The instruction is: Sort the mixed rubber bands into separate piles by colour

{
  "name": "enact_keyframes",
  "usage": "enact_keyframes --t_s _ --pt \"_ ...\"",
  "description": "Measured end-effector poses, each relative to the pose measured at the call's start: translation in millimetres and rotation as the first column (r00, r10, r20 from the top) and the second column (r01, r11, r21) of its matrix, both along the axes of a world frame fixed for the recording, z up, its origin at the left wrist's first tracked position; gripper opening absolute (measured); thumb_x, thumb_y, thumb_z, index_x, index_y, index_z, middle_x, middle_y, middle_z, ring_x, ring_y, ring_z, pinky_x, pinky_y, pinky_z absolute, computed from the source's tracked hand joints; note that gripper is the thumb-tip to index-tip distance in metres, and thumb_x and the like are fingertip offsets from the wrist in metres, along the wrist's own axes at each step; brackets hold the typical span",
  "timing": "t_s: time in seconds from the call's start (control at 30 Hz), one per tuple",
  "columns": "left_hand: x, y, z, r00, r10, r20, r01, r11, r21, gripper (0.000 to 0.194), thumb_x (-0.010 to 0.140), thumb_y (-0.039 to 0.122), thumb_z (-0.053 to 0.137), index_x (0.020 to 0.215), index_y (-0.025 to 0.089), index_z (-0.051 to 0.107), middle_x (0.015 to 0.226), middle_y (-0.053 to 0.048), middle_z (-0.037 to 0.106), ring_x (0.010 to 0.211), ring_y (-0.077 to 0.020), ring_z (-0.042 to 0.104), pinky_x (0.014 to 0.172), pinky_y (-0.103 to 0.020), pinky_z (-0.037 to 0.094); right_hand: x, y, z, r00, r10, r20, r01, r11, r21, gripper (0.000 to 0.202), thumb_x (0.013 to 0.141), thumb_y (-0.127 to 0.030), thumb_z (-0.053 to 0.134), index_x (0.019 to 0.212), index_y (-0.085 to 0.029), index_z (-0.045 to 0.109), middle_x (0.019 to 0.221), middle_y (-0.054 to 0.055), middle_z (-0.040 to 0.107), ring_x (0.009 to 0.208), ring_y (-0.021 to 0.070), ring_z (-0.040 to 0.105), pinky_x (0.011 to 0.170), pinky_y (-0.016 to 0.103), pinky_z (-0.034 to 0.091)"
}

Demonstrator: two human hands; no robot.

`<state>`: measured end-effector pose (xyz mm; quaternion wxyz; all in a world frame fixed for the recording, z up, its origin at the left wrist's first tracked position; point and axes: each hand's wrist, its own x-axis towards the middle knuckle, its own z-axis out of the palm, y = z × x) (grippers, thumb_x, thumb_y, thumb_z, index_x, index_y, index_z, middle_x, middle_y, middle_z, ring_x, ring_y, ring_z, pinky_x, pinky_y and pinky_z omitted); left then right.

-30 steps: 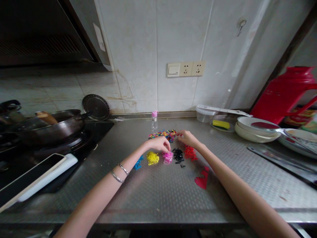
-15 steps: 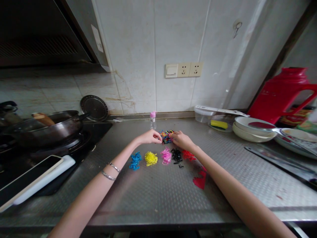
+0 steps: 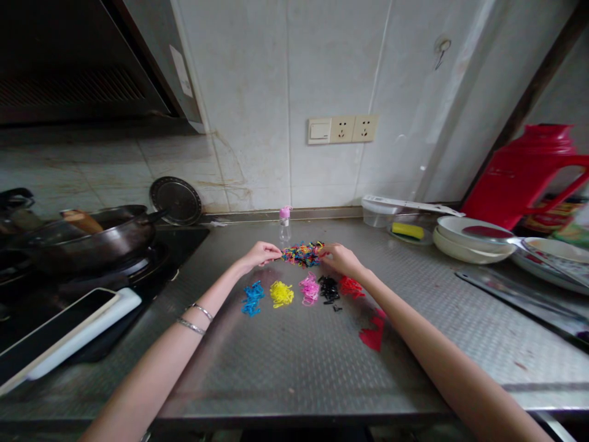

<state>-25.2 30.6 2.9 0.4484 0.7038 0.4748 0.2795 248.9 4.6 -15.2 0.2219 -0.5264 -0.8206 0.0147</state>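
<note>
A mixed heap of small coloured bands [image 3: 301, 253] lies on the steel counter. My left hand [image 3: 262, 254] is at the heap's left end, fingertips pinched together; whatever is between them is too small to name. At the right end my right hand [image 3: 338, 258] touches the heap with its fingers curled, their tips partly hidden. Nearer me lie sorted piles: blue [image 3: 253, 298], yellow [image 3: 281, 294], pink [image 3: 310, 288], black [image 3: 329, 288] and red [image 3: 351, 286]. A small clear bottle with a pink top [image 3: 284, 224] stands behind the heap.
A torn red piece [image 3: 372, 334] lies beside my right forearm. On the left are a pan [image 3: 105, 239] on the stove and a phone [image 3: 59, 325] on a white object. Bowls [image 3: 469, 242], a sponge [image 3: 407, 231], and a red thermos [image 3: 519, 178] are at the right.
My left hand has moved left from the middle of the heap to its left end, uncovering more bands. My right hand has stayed at the right end, its fingers slightly more curled.
</note>
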Motion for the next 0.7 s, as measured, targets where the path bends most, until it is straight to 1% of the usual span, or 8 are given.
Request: enact_keyframes --t_s 0.17,0.27,0.37,0.57,0.7 --pt "-3.6 4.4 -9.5 0.991 0.096 0.094 -0.094 0.995 -0.029 0.036 0.061 0.038 0.064 0.085 0.012 0.062 0.049 0.005 0.042 0.038 -0.0025 0.030 0.036 -0.017 0.017 3.5 5.1 -0.5 0.993 0.004 -0.114 -0.007 1.000 -0.022 0.019 0.074 -0.024 0.051 0.086 -0.023 0.065 0.093 0.002 0.066 0.086 0.0153 0.058 0.077 0.022 0.042" --pt "-7.3 5.9 -15.8 0.982 0.147 0.117 -0.141 0.988 -0.055 0.038 0.061 0.041 0.064 0.085 0.012 0.061 0.048 0.006 0.039 0.037 -0.0021 0.029 0.035 -0.016 0.016 4.5 7.5 -1.5 0.986 0.021 -0.165 -0.027 0.999 -0.035 0.019 0.074 -0.024 0.051 0.086 -0.023 0.066 0.091 0.002 0.066 0.083 0.0149 0.059 0.076 0.022 0.042" --pt "-10.2 5.6 -19.5 0.977 0.169 0.134 -0.162 0.985 -0.061 0.041 0.061 0.043 0.063 0.087 0.012 0.061 0.049 0.006 0.040 0.036 -0.0016 0.028 0.035 -0.016 0.016 5.3 9.0 -3.3 0.978 0.039 -0.206 -0.048 0.998 -0.037 0.020 0.075 -0.025 0.050 0.086 -0.021 0.066 0.088 0.002 0.067 0.081 0.0150 0.060 0.076 0.023 0.043" --pt "-11.4 3.8 -20.4 0.980 0.134 0.148 -0.125 0.990 -0.068 0.042 0.062 0.044 0.063 0.088 0.012 0.059 0.052 0.005 0.043 0.037 -0.0018 0.030 0.034 -0.016 0.016 3.9 10.9 -6.2 0.959 0.061 -0.277 -0.074 0.997 -0.037 0.020 0.075 -0.025 0.051 0.086 -0.020 0.067 0.083 0.002 0.068 0.075 0.0145 0.060 0.072 0.024 0.044" --pt "-7.8 2.0 -14.6 0.973 0.167 0.161 -0.162 0.986 -0.045 0.040 0.063 0.043 0.062 0.087 0.011 0.060 0.051 0.005 0.042 0.037 -0.0018 0.030 0.035 -0.016 0.016 -3.4 9.6 -3.2 0.922 0.062 -0.382 -0.072 0.997 -0.012 0.021 0.074 -0.028 0.053 0.083 -0.017 0.067 0.080 0.003 0.068 0.072 0.0146 0.060 0.069 0.024 0.044"
